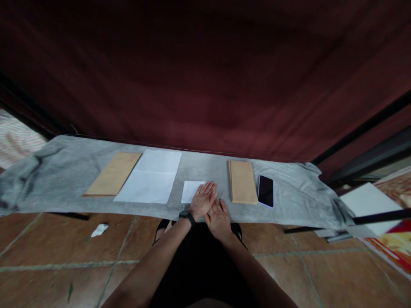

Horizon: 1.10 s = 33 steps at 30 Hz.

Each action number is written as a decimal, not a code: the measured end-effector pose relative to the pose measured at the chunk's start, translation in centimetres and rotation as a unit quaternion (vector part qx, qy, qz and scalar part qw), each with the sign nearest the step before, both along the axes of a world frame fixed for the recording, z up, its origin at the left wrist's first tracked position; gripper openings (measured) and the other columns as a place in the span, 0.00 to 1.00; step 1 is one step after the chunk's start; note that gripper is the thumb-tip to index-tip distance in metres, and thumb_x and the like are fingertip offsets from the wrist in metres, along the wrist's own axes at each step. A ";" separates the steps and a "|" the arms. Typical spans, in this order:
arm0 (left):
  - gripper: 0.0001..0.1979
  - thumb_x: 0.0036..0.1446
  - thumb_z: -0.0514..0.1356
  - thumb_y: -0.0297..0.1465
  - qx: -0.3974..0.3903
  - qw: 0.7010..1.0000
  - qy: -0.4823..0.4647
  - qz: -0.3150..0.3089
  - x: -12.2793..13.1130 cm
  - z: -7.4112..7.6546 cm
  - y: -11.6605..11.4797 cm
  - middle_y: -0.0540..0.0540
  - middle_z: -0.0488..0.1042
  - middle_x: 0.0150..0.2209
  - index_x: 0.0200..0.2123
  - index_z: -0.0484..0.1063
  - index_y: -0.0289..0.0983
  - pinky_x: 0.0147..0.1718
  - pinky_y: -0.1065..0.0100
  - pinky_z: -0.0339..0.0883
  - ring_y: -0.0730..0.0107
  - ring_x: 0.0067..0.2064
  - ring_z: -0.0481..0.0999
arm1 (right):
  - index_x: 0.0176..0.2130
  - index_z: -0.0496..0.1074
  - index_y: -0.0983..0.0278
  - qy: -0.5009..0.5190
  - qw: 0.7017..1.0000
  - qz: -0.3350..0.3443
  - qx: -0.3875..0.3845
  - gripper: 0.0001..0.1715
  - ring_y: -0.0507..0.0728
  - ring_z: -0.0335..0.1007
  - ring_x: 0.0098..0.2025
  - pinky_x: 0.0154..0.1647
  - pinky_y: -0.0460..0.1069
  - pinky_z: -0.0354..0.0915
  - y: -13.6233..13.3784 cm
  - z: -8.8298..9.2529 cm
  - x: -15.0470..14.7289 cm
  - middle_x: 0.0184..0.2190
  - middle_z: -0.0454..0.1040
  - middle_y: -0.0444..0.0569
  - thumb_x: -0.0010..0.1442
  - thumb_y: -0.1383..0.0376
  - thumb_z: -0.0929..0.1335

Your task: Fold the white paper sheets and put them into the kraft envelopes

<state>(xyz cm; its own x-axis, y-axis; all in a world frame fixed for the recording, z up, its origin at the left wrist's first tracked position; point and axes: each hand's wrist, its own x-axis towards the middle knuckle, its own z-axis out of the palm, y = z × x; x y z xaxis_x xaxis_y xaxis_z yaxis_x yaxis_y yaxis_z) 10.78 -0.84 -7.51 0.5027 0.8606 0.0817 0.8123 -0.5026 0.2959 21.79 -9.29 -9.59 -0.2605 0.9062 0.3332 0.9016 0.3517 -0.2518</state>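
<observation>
Plainly both hands lie flat, fingers outstretched and gripping nothing: the left hand point(202, 199) presses the small white paper point(190, 191), which shows just left of its fingers, seemingly to keep it flat, with the right hand point(219, 217) tucked beside it and a brown envelope point(242, 182) just right of the fingertips.

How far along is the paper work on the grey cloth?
Looks done: the small white paper is far smaller than the large white sheet, so probably folded. In hand: the left hand presses flat on it, the right hand rests beside. Left: the large white sheet lies open; the left envelope and the right envelope lie apart.
</observation>
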 end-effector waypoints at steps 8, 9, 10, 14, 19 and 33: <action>0.27 0.70 0.39 0.39 0.032 0.999 -0.006 0.028 -0.4 -0.2 0.5 0.46 0.58 0.68 0.66 0.59 0.39 0.67 0.52 0.44 0.62 0.70 0.52 | 0.61 0.65 0.69 0.016 1.000 -0.007 0.018 0.27 0.62 0.60 0.65 0.69 0.61 0.46 -0.1 -0.2 0.0 0.60 0.69 0.58 0.68 0.58 0.63; 0.26 0.70 0.40 0.39 0.039 0.999 -0.004 0.029 -0.7 -0.2 0.4 0.46 0.58 0.68 0.66 0.59 0.40 0.68 0.52 0.43 0.61 0.70 0.52 | 0.62 0.65 0.69 0.018 1.000 -0.007 0.019 0.27 0.62 0.60 0.64 0.69 0.61 0.46 -0.1 -0.3 0.0 0.60 0.69 0.58 0.68 0.58 0.63; 0.26 0.70 0.40 0.39 0.045 0.999 -0.003 0.029 -1.0 -0.3 0.3 0.46 0.58 0.68 0.66 0.59 0.40 0.68 0.52 0.43 0.61 0.70 0.51 | 0.62 0.65 0.69 0.020 1.000 -0.007 0.020 0.28 0.62 0.60 0.64 0.69 0.62 0.46 -0.1 -0.3 0.0 0.60 0.69 0.58 0.68 0.59 0.63; 0.26 0.70 0.43 0.40 0.062 0.998 0.008 0.016 -2.6 -0.4 -0.5 0.46 0.57 0.69 0.67 0.59 0.41 0.68 0.52 0.42 0.60 0.71 0.50 | 0.63 0.63 0.70 0.018 0.999 -0.006 0.026 0.29 0.63 0.60 0.65 0.69 0.62 0.47 -0.2 -0.6 0.0 0.61 0.67 0.58 0.68 0.59 0.63; 0.27 0.69 0.44 0.42 0.067 0.997 0.022 0.035 -4.6 -0.5 -1.6 0.43 0.53 0.70 0.67 0.58 0.41 0.67 0.52 0.42 0.58 0.71 0.50 | 0.66 0.59 0.68 0.008 1.000 0.002 0.029 0.30 0.64 0.58 0.66 0.68 0.63 0.48 -0.3 -0.5 0.0 0.64 0.64 0.58 0.69 0.59 0.62; 0.30 0.68 0.46 0.43 0.078 0.988 0.058 0.120 -6.0 -1.0 -3.2 0.37 0.52 0.70 0.69 0.54 0.37 0.67 0.50 0.41 0.54 0.70 0.51 | 0.69 0.53 0.66 -0.023 1.000 0.002 0.015 0.32 0.63 0.55 0.67 0.69 0.62 0.46 -0.5 -0.2 0.1 0.67 0.58 0.55 0.71 0.58 0.59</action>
